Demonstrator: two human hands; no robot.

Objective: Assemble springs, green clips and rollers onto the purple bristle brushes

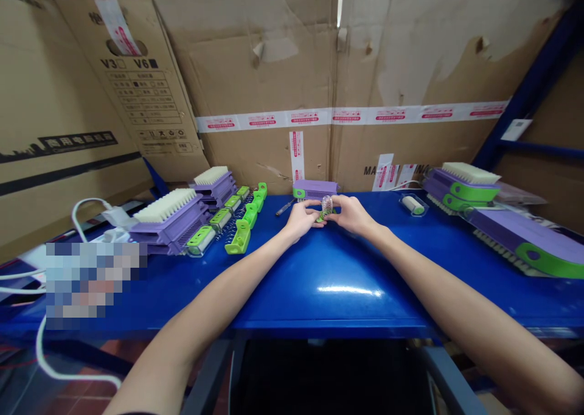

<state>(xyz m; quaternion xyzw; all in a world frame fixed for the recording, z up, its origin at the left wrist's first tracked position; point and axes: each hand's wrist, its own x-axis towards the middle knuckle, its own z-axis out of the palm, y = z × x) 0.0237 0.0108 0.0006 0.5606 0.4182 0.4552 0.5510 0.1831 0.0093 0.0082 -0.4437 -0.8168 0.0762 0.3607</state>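
Both my hands meet at the middle of the blue table (337, 281). My left hand (301, 218) and my right hand (351, 214) pinch from either side a small green plastic part with a metal coil spring (326, 206) standing on it. The fingers of both hands are closed round this piece. Just behind it lies a purple brush body (316, 189) with a green end.
At the left stand purple brushes with white bristles (170, 220) and a row of green parts with springs (244, 217). At the right lie more purple and green brushes (465, 184) and a small clear tray (413, 204). Cardboard boxes (274, 68) wall the back. A white cable (86, 208) hangs at the left.
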